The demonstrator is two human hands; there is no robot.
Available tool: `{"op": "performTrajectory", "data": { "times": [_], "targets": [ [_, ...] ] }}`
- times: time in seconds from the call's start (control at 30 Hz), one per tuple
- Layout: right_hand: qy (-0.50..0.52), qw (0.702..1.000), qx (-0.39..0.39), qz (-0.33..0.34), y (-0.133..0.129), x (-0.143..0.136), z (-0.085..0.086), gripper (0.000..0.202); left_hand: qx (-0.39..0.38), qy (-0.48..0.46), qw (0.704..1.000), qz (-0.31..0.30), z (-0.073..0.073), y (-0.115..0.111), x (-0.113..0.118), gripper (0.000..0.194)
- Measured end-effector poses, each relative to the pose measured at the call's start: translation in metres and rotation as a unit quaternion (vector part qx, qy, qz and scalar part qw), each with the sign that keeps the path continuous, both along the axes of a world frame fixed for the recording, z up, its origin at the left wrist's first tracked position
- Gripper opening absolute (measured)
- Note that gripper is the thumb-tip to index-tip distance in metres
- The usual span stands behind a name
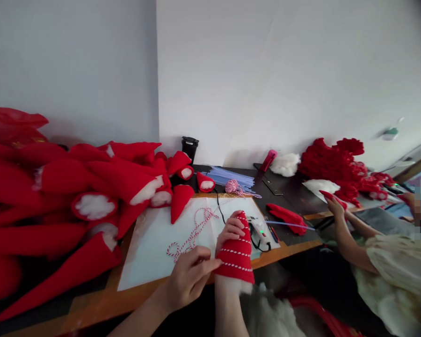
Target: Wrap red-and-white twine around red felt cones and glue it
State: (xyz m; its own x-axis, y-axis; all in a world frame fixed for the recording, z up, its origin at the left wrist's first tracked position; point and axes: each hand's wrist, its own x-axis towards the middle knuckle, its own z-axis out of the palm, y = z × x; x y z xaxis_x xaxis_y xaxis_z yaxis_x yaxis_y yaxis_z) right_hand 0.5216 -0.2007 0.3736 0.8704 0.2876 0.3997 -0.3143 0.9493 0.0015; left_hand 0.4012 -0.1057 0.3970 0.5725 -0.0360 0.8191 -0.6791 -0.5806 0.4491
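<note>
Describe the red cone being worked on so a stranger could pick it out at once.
Start at the white sheet on the table. At its near edge, the left hand and right hand hold one red cone. Unlike the plain cones piled at left, it is wrapped in red-and-white twine.

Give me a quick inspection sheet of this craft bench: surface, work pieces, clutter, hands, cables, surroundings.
Surface: dark table with wooden edge, white paper sheet on it.
Work pieces: red felt cone wrapped in red-white twine, white stuffing at its base; loose red-white twine on the sheet.
Clutter: pile of stuffed red felt cones at left, twine ball, blue sticks, black cup.
Hands: left hand pinches twine at the cone's side; right hand grips the cone.
Cables: black cord running to glue gun.
Surroundings: white wall; another person's hand beside red felt heap.
</note>
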Motion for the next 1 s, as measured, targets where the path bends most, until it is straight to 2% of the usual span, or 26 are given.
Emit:
{"op": "performTrajectory", "data": {
  "times": [0.07, 0.13, 0.2, 0.23, 0.3, 0.33, 0.4, 0.43, 0.5, 0.6, 0.67, 0.77, 0.8, 0.83, 0.93, 1.0],
  "targets": [
    [-0.009, 1.000, 0.021, -0.006, 0.006, 0.000, -0.005, 0.036, 0.061, -0.071, 0.994, 0.060, -0.006, -0.005, -0.004, 0.030],
    [-0.021, 0.999, 0.023, -0.007, 0.011, -0.003, -0.007, 0.039, 0.091, -0.114, 0.983, 0.110, -0.010, -0.009, -0.007, 0.025],
    [-0.027, 0.999, 0.020, -0.008, 0.014, -0.006, -0.007, 0.042, 0.116, -0.138, 0.974, 0.137, -0.011, -0.011, -0.010, 0.021],
    [-0.026, 1.000, -0.007, -0.009, 0.015, -0.007, -0.007, 0.042, 0.124, -0.146, 0.971, 0.145, -0.010, -0.010, -0.011, 0.020],
    [-0.020, 0.991, -0.133, -0.013, 0.016, -0.007, -0.006, 0.038, 0.136, -0.151, 0.966, 0.159, -0.008, -0.006, -0.016, 0.022],
    [-0.016, 0.975, -0.221, -0.010, 0.015, -0.007, -0.007, 0.035, 0.142, -0.152, 0.963, 0.170, -0.007, -0.002, -0.019, 0.024],
    [-0.008, 0.922, -0.387, -0.003, 0.008, -0.006, -0.010, 0.034, 0.168, -0.148, 0.954, 0.197, -0.006, 0.008, -0.026, 0.027],
    [-0.001, 0.898, -0.439, -0.004, 0.002, -0.006, -0.013, 0.034, 0.185, -0.141, 0.950, 0.208, -0.007, 0.013, -0.029, 0.029],
    [0.017, 0.873, -0.487, -0.031, -0.012, -0.007, -0.020, 0.034, 0.215, -0.115, 0.946, 0.213, -0.012, 0.021, -0.036, 0.031],
    [0.040, 0.837, -0.534, -0.109, -0.034, -0.018, -0.031, 0.041, 0.241, -0.056, 0.949, 0.197, -0.026, 0.023, -0.043, 0.033],
    [-0.013, 0.771, -0.611, -0.180, -0.045, -0.029, -0.035, 0.035, 0.240, -0.028, 0.952, 0.190, -0.038, 0.019, -0.047, 0.035],
    [-0.125, 0.633, -0.713, -0.274, -0.062, -0.038, -0.031, 0.032, 0.216, -0.015, 0.959, 0.185, -0.052, 0.013, -0.051, 0.032],
    [-0.140, 0.596, -0.731, -0.302, -0.069, -0.036, -0.028, 0.032, 0.207, -0.016, 0.961, 0.184, -0.054, 0.013, -0.051, 0.029],
    [-0.137, 0.568, -0.742, -0.329, -0.078, -0.031, -0.025, 0.032, 0.199, -0.019, 0.962, 0.185, -0.055, 0.013, -0.052, 0.027],
    [-0.109, 0.443, -0.785, -0.420, -0.110, 0.000, -0.014, 0.035, 0.202, -0.021, 0.961, 0.186, -0.053, 0.020, -0.054, 0.028],
    [-0.094, 0.369, -0.812, -0.442, -0.130, 0.028, -0.010, 0.043, 0.215, -0.017, 0.960, 0.181, -0.050, 0.028, -0.057, 0.031]
  ]
}}
